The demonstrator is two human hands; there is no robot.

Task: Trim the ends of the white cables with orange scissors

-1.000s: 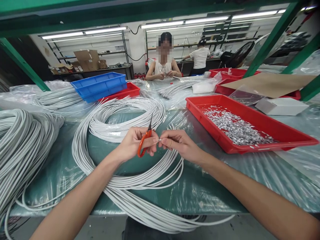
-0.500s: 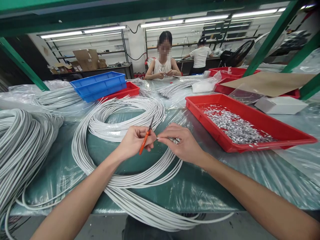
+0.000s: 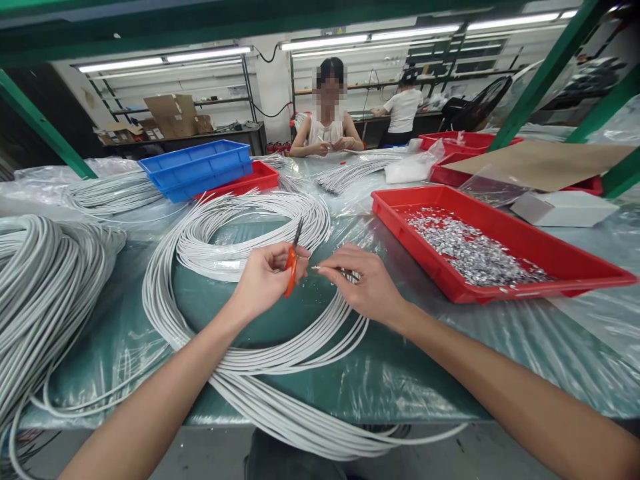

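While the left hand (image 3: 267,275) grips scissors (image 3: 292,270), the right hand (image 3: 369,280) pinches a cable-like tip (image 3: 315,268), completion unclear, metal pieces (image 3: 470,252) left in the red tray (image 3: 575,263) at the hands' three o'clock

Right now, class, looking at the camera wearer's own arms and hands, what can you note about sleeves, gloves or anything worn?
The left hand and right hand are ungloved. The left forearm and right forearm are bare, with no sleeve, watch or bracelet visible.
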